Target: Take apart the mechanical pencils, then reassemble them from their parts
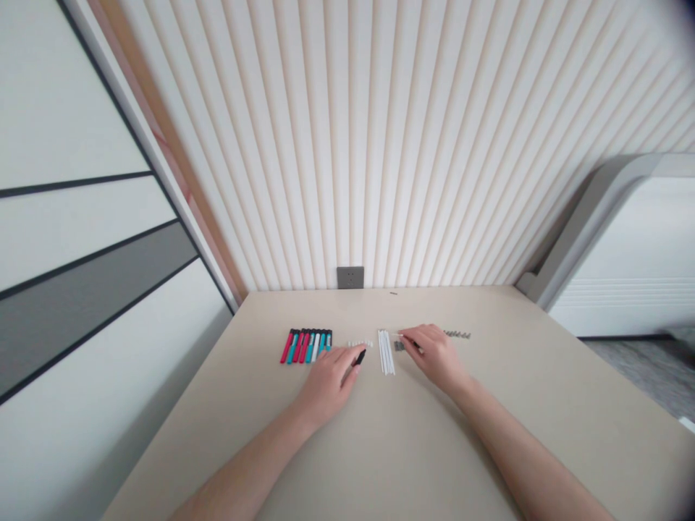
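Observation:
My left hand [329, 376] is closed on a black pen part [360, 357], its dark tip showing past the fingertips; the rest is hidden in the hand. Just beyond those fingers are several small white pieces [358, 344]. My right hand [434, 356] is closed in a pinch, with a thin pale tip and a bit of something dark showing at the fingers; its kind is too small to name. Between the hands lie several thin white sticks [386, 352], side by side. Small grey pieces [399, 346] lie by the right fingertips.
Red, teal and white pens with black ends [305, 346] lie in a row left of my left hand. Small dark pieces [457, 334] are lined up beyond my right hand. One small dark piece [394, 294] lies near the ribbed wall, which has a socket [350, 277].

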### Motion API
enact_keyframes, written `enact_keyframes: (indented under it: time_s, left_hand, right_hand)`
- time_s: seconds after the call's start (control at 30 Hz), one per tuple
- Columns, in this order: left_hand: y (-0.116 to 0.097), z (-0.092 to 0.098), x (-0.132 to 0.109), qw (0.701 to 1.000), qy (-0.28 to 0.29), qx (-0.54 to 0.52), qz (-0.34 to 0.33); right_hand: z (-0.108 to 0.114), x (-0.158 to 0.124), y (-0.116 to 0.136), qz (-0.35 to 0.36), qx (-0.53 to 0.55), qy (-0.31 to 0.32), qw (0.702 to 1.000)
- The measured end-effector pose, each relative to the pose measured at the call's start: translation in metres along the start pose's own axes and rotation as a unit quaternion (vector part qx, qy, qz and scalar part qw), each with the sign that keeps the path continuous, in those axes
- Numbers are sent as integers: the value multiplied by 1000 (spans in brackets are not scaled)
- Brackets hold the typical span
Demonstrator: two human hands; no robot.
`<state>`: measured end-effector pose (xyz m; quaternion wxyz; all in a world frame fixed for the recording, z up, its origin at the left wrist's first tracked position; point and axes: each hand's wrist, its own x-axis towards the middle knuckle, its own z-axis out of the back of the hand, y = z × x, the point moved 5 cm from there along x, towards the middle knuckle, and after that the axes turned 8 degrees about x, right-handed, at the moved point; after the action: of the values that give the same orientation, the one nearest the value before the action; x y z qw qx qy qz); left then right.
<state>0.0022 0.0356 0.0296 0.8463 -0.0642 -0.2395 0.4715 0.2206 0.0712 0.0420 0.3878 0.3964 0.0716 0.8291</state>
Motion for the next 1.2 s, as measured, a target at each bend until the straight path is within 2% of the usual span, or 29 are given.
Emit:
enact_keyframes:
  time_s: [0.13,0.3,0.57,0.83,1.2]
  left_hand:
    - [0,1,-1,1000,-6,7,-2]
    - [-2,3,-1,1000,-13,9,-7]
    - [-2,3,-1,1000,-4,13,-7]
    - [-2,3,0,1000,-2,18,-4]
    - [-3,4,0,1000,-8,16,-10]
  right_hand:
    - [-5,2,6,72,-52,58,994]
    - [-11,1,9,97,-65,129,985]
    - [-14,-1,2,44,-89,159,982]
    - [-18,-3,8,1,-98,203,974]
    - [-21,-8,7,6,-67,196,978]
